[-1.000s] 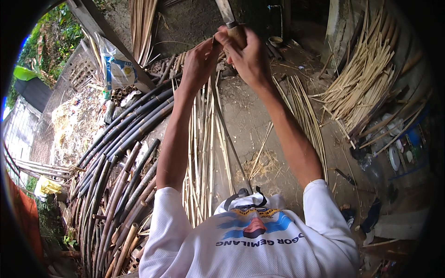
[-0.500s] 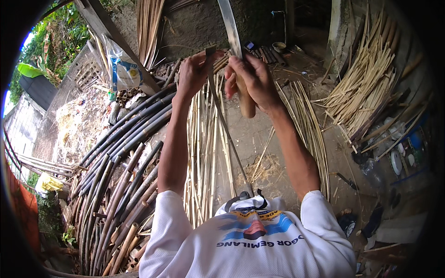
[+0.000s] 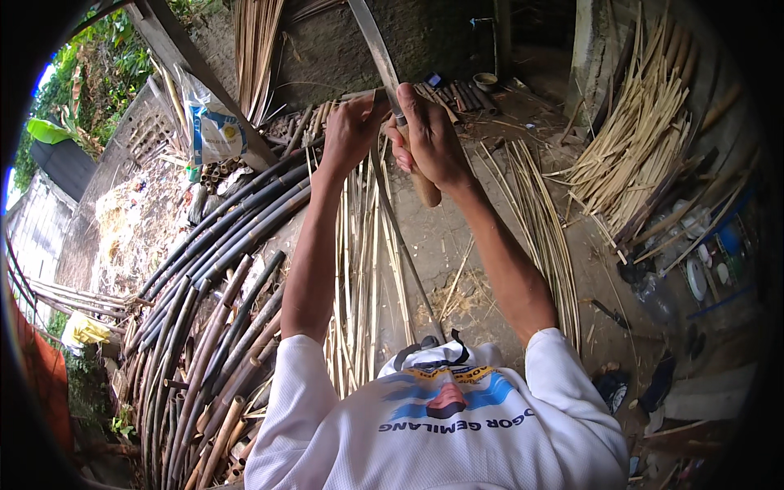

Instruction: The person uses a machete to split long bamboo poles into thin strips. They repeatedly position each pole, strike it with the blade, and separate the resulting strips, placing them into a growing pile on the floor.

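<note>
A long machete [image 3: 375,46] with a wooden handle is gripped in my right hand [image 3: 434,140], its blade pointing up and away to the left. My left hand [image 3: 349,135] is closed around the upper end of a dark, narrow bamboo strip [image 3: 394,220]. The strip runs down from it to the front of my white shirt. The lower blade lies beside the top of the strip, close to my left fingers; whether it has entered the strip I cannot tell. My hands are nearly together.
Pale split bamboo strips [image 3: 359,269] lie lengthwise below my left arm. Dark bamboo poles [image 3: 237,220] are piled at the left. More thin strips [image 3: 543,220] lie at the right, near a heap of shavings [image 3: 637,147]. A small knife [image 3: 610,314] rests on the ground.
My right hand has moved slightly left with the machete, bringing the blade to the top of the bamboo strip. My left hand has shifted a little right and its fingers have closed more.
</note>
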A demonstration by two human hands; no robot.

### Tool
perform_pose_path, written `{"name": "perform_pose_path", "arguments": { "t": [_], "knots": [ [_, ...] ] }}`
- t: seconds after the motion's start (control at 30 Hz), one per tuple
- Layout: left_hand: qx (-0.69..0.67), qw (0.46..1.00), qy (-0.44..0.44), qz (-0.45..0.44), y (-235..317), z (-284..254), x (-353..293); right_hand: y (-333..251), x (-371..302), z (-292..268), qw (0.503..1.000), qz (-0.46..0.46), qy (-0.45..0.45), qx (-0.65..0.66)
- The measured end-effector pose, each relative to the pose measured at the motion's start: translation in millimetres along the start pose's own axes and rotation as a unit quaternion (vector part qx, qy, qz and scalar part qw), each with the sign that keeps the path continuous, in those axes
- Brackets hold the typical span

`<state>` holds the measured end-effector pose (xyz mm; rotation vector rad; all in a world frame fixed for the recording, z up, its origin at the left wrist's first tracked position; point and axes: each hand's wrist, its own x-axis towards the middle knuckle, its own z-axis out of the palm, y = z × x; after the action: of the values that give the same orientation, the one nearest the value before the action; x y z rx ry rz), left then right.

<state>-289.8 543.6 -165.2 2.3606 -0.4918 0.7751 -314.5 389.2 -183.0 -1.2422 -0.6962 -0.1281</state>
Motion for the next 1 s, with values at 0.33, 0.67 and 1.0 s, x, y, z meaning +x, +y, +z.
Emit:
{"name": "perform_pose_path", "arguments": {
  "t": [0.33,0.67,1.0],
  "knots": [
    [-0.035,0.998,0.033,0.044,-10.9,14.0,0.4,4.0,-3.6,0.0,0.999,0.009,0.033,-0.003],
    [-0.052,0.995,0.008,0.079,-20.5,22.8,1.9,8.5,-6.1,4.9,0.995,0.050,0.039,0.071],
    [-0.004,0.999,0.054,0.007,-10.2,61.4,-7.9,39.1,26.0,-9.4,0.952,-0.047,0.170,-0.250]
  ]
}}
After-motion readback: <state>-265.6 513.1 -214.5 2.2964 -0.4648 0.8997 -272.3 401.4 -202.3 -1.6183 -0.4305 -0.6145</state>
